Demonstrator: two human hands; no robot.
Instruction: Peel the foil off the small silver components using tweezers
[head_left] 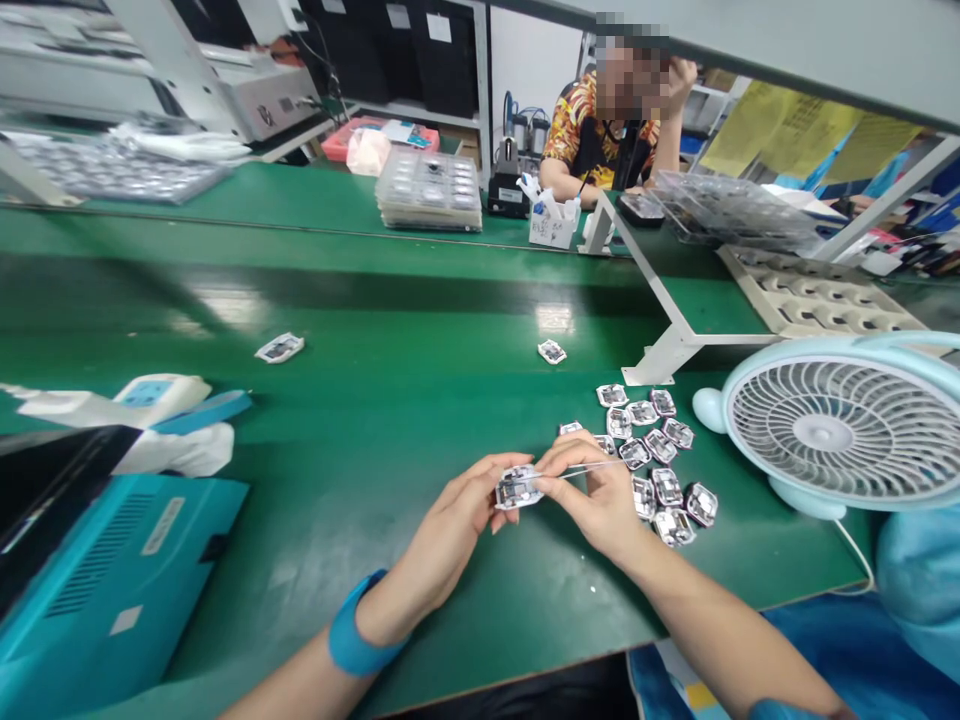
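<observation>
1. While a seated co-worker (600,130) faces across the glossy green workbench (360,300) in a cluttered workshop, a cluster of small silver-white modules (660,445) lies right of the hands
2. Left hand (457,515): fingers pinch a flat silver-white module (517,488) above the bench, long axis running sideways
3. Right hand (596,495): fingers pinch thin metal tweezers (585,470) against the module's edge

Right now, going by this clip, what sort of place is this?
Probably an electronics assembly workshop: a long green workbench, a cluster of small metal-framed modules near the person's right hand, which pinches tweezers, another module in the left hand, and stacked clear parts trays further along.
</observation>
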